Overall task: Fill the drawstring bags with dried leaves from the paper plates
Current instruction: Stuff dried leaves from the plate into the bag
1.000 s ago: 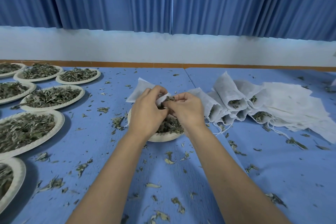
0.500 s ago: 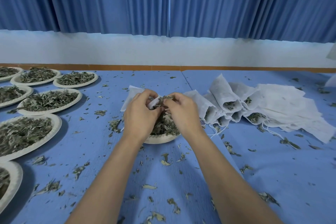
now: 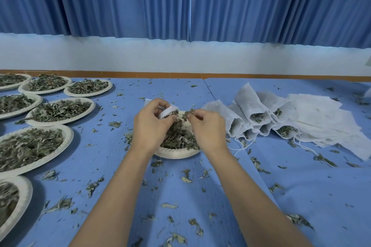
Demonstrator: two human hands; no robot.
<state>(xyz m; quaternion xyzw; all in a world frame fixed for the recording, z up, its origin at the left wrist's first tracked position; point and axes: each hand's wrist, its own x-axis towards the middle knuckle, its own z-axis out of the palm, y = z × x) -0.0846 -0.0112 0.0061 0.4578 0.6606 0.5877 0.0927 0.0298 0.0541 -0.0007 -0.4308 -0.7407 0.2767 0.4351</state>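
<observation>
Reaching forward side by side, left hand [image 3: 149,126] and right hand [image 3: 208,129] both pinch.

We are working in plain workroom set up for batch hand-packing. Blue pleated curtains [image 3: 120,0] hanging at 12 o'clock above bare white wall [image 3: 180,56]. Blue-covered tables [image 3: 311,196] butting together, seam running toward 12. Paper plates [image 3: 69,135] heaped with dried leaves [image 3: 30,146] queuing at 9 to 10 o'clock; filled drawstring bags [image 3: 249,102] piling at 2 o'clock.
</observation>
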